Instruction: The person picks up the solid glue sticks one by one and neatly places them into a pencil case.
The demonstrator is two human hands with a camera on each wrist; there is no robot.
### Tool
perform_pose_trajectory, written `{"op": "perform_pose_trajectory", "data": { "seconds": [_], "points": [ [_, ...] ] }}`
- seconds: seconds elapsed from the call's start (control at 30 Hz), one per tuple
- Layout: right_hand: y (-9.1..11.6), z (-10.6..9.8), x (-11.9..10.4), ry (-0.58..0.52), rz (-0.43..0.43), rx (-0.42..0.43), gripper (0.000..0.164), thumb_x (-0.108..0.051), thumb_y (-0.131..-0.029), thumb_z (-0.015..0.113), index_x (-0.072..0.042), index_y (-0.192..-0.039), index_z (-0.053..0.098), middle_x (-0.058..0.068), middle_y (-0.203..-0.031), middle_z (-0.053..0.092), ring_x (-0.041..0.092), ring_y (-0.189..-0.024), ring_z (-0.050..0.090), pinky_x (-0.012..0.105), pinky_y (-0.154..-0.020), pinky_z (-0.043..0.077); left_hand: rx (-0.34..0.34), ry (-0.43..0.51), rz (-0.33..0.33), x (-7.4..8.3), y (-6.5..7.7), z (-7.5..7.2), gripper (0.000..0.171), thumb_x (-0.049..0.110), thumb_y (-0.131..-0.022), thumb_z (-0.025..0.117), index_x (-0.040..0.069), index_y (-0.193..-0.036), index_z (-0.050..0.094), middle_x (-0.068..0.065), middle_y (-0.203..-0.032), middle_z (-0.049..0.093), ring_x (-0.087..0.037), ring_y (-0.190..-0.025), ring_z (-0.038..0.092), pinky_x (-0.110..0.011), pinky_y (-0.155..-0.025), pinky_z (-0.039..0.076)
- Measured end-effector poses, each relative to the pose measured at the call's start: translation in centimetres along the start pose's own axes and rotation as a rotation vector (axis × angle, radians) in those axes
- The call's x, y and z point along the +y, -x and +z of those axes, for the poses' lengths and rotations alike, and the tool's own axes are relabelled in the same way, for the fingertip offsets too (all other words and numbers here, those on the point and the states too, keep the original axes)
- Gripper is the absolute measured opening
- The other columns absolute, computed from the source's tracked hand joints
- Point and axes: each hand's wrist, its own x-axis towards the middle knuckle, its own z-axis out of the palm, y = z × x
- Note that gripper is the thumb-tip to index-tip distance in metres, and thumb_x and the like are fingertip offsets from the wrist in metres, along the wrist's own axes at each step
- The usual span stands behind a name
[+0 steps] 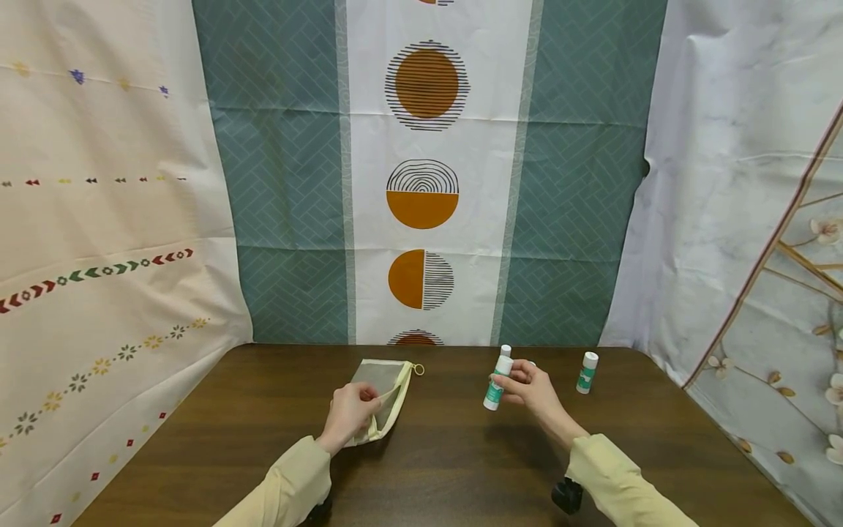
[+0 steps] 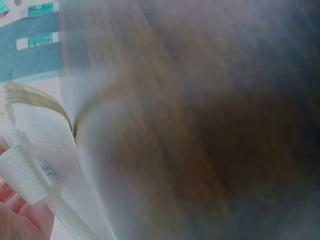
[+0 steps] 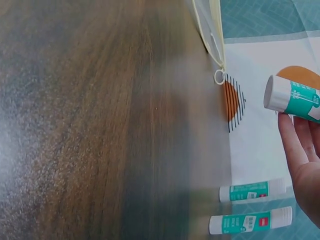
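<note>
My left hand (image 1: 349, 416) pinches the upper edge of a pale yellow mesh zip pouch (image 1: 380, 373), which lies left of centre with its mouth parted. In the left wrist view the mesh wall (image 2: 60, 165) stands raised beside the fingers. My right hand (image 1: 536, 399) grips a white and green glue stick (image 1: 497, 383) between thumb and fingers, tilted and held above the table. The held stick's white end (image 3: 278, 93) faces the pouch side in the right wrist view. A second glue stick (image 1: 506, 350) stands just behind it, mostly hidden.
Another glue stick (image 1: 587, 373) stands upright to the right of my right hand. A ring zip pull (image 1: 418, 369) sticks out from the pouch's far corner. The brown wooden table (image 1: 441, 468) ends at a patterned curtain (image 1: 283, 293) at the back.
</note>
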Motion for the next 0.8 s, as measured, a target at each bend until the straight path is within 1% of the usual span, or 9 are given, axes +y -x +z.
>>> {"op": "perform_pose_trajectory", "data": {
  "seconds": [0.07,0.17,0.2,0.27,0.37,0.5,0.6,0.7,0.8],
  "points": [
    [0.1,0.3,-0.5,-0.023,-0.025,-0.016,0.038,-0.019,-0.082,0.068,-0.002,-0.111,0.050,0.016,-0.101,0.059,0.028,-0.087,0.059,0.039,-0.068,0.050,0.001,-0.006,0.001,-0.1,0.0,0.1,0.005,0.005,-0.074,0.064,0.007,-0.070,0.062,0.001,-0.064,0.056,-0.011,-0.047,0.049,-0.025,-0.039,0.042],
    [0.5,1.0,-1.8,-0.017,-0.036,-0.024,0.035,-0.019,-0.083,0.067,-0.003,-0.110,0.051,0.014,-0.099,0.060,0.026,-0.086,0.060,0.039,-0.068,0.050,0.001,-0.005,0.004,-0.1,0.0,0.1,0.005,0.005,-0.074,0.064,0.008,-0.070,0.063,0.002,-0.064,0.056,-0.011,-0.045,0.048,-0.025,-0.038,0.042],
    [0.4,1.0,-1.4,0.009,-0.005,0.001,0.036,-0.021,-0.082,0.067,-0.005,-0.110,0.051,0.012,-0.099,0.060,0.025,-0.086,0.060,0.039,-0.068,0.050,0.003,-0.006,0.007,-0.1,0.0,0.0,0.005,0.005,-0.074,0.064,0.008,-0.070,0.063,0.002,-0.063,0.056,-0.011,-0.045,0.048,-0.026,-0.038,0.042],
    [0.8,1.6,-2.5,0.041,0.025,0.027,0.035,-0.023,-0.081,0.069,-0.006,-0.108,0.052,0.010,-0.097,0.061,0.022,-0.085,0.060,0.039,-0.068,0.050,0.006,-0.009,0.014,-0.1,0.0,0.0,0.005,0.005,-0.074,0.064,0.008,-0.070,0.062,0.002,-0.063,0.056,-0.011,-0.044,0.048,-0.026,-0.038,0.041],
    [1.8,3.2,-5.2,0.042,0.033,0.055,0.038,-0.020,-0.080,0.069,0.000,-0.106,0.051,0.013,-0.094,0.060,0.024,-0.083,0.060,0.045,-0.070,0.049,0.008,-0.015,0.020,-0.2,0.0,-0.1,0.005,0.005,-0.074,0.064,0.008,-0.070,0.063,0.003,-0.062,0.055,-0.011,-0.044,0.048,-0.026,-0.039,0.041],
    [2.5,4.7,-7.6,0.004,0.031,0.079,0.042,-0.016,-0.079,0.070,0.009,-0.105,0.048,0.017,-0.092,0.059,0.026,-0.081,0.060,0.047,-0.071,0.048,0.006,-0.010,0.016,-0.2,0.0,-0.1,0.005,0.005,-0.074,0.064,0.008,-0.070,0.062,0.002,-0.062,0.055,-0.011,-0.044,0.048,-0.026,-0.038,0.042],
    [2.4,5.2,-8.1,-0.003,0.037,0.092,0.039,-0.014,-0.080,0.069,0.008,-0.104,0.048,0.015,-0.091,0.058,0.023,-0.080,0.060,0.045,-0.070,0.049,0.004,-0.003,0.010,-0.3,0.0,-0.1,0.005,0.005,-0.074,0.064,0.008,-0.070,0.063,0.002,-0.062,0.055,-0.011,-0.044,0.048,-0.026,-0.038,0.042],
    [2.1,5.7,-8.1,-0.004,0.036,0.099,0.036,-0.012,-0.080,0.068,0.007,-0.103,0.048,0.014,-0.091,0.058,0.022,-0.079,0.060,0.048,-0.071,0.048,0.005,0.004,0.011,-0.2,0.0,-0.1,0.005,0.005,-0.074,0.064,0.008,-0.070,0.063,0.002,-0.063,0.056,-0.011,-0.045,0.049,-0.026,-0.038,0.042],
    [1.7,6.1,-8.2,-0.021,0.068,0.106,0.037,-0.011,-0.080,0.069,0.008,-0.103,0.048,0.015,-0.091,0.058,0.023,-0.080,0.060,0.049,-0.072,0.047,0.009,0.008,0.009,-0.2,0.0,-0.1,0.005,0.005,-0.074,0.063,0.007,-0.070,0.063,0.001,-0.063,0.056,-0.012,-0.046,0.049,-0.026,-0.039,0.042]
  ]
}}
